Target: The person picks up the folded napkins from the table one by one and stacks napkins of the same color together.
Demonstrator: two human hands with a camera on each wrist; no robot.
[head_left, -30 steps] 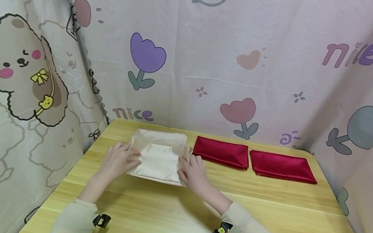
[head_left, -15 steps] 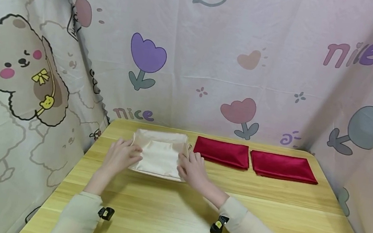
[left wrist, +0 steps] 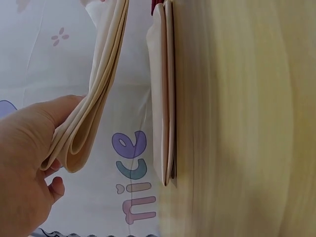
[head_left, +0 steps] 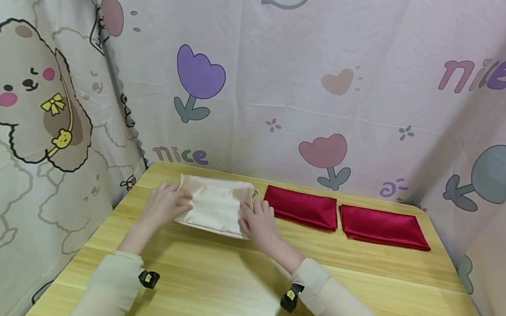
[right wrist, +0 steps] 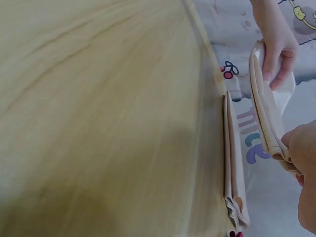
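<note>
A folded cream cloth (head_left: pixel 214 208) hangs between my two hands, lifted off the table. My left hand (head_left: pixel 163 206) pinches its left end, thumb on one side of the layers and fingers on the other. At the right end, my right hand (head_left: pixel 260 226) grips the folds. Stacked layers and a rounded fold of this cloth (left wrist: pixel 89 113) show in the left wrist view. Below it, apart by a gap, a second folded cream cloth (right wrist: pixel 234 168) lies flat on the table; from the head view it is mostly hidden behind the lifted one.
Two folded dark red satin cloths, a nearer-to-middle one (head_left: pixel 301 207) and a right one (head_left: pixel 384 227), lie along the back of the wooden table (head_left: pixel 227 292). A printed curtain (head_left: pixel 268 75) stands behind the table and at its sides.
Both hands have moved a little away from me with the held cream cloth, which now covers more of the cloth beneath in the head view. The red cloths have stayed put.
</note>
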